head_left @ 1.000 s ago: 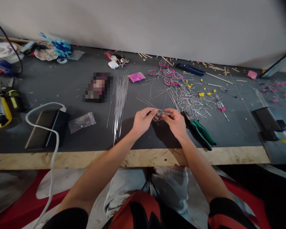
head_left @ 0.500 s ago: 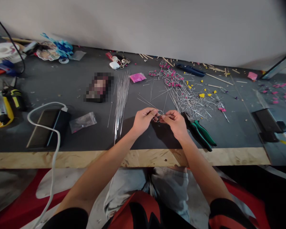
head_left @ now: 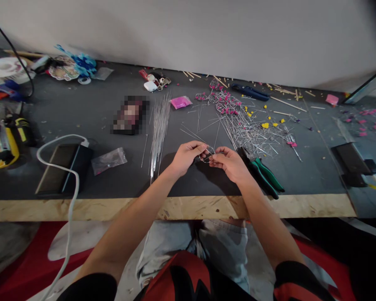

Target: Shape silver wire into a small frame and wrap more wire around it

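Note:
My left hand (head_left: 186, 156) and my right hand (head_left: 231, 164) meet over the dark table top, a little above its surface. Between their fingertips they pinch a small loop of thin silver wire (head_left: 207, 154), each hand gripping one side. Just right of my right hand lie green-handled pliers (head_left: 265, 174). Beyond the hands is a heap of bent wire pieces with pink tips (head_left: 241, 121). A bundle of straight silver wires (head_left: 159, 129) lies to the left of my left hand.
A pink packet (head_left: 181, 101), blue-handled pliers (head_left: 250, 91) and yellow bits lie further back. At the left are a black tablet (head_left: 62, 167) with a white cable (head_left: 69, 200), a clear bag (head_left: 108, 160) and a yellow tool (head_left: 4, 140). The wooden table edge (head_left: 175, 207) runs across below.
Both hands stay on the wire loop; my right hand has shifted slightly lower and its fingers have turned on the wire. The view has barely moved.

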Tool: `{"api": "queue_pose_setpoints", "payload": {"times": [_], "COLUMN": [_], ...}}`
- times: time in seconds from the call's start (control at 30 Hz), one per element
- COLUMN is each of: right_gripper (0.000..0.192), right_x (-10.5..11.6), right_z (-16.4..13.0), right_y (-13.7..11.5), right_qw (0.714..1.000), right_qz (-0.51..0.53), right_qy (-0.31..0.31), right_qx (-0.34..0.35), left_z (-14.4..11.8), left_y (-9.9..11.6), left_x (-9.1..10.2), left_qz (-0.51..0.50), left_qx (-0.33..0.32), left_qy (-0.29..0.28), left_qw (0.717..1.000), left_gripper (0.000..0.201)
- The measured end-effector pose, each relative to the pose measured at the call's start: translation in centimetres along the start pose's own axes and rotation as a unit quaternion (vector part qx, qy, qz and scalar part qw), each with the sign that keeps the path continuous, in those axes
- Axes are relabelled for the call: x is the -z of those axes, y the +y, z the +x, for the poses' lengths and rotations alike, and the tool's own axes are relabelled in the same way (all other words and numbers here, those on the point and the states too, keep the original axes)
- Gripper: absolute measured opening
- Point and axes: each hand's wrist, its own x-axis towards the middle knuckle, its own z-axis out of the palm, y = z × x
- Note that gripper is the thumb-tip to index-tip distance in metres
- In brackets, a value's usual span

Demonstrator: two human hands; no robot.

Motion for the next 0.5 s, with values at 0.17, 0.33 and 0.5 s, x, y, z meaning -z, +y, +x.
{"api": "queue_pose_setpoints", "payload": {"times": [0.17,0.33,0.5], "right_gripper": [0.023,0.025,0.025], "right_x": [-0.03,-0.22,-0.38], "right_z": [-0.02,-0.08,0.04], "right_y": [-0.04,-0.30,-0.04], "right_qw": [1.000,0.998,0.996], "right_qz": [0.009,0.049,0.073], "right_qy": [-0.017,-0.034,-0.045], "right_qx": [-0.008,-0.027,-0.012], "left_z": [-0.07,-0.19,-0.13], "left_y": [0.15,0.12,-0.21], "left_x": [-0.02,-0.11,-0.19], "left_qz": [-0.054,-0.093,-0.113], "left_qx": [0.044,0.068,0.055], "left_qy": [-0.016,-0.019,-0.016], "left_qw": [0.997,0.993,0.992], "left_gripper": [0.021,0.020,0.018]}}
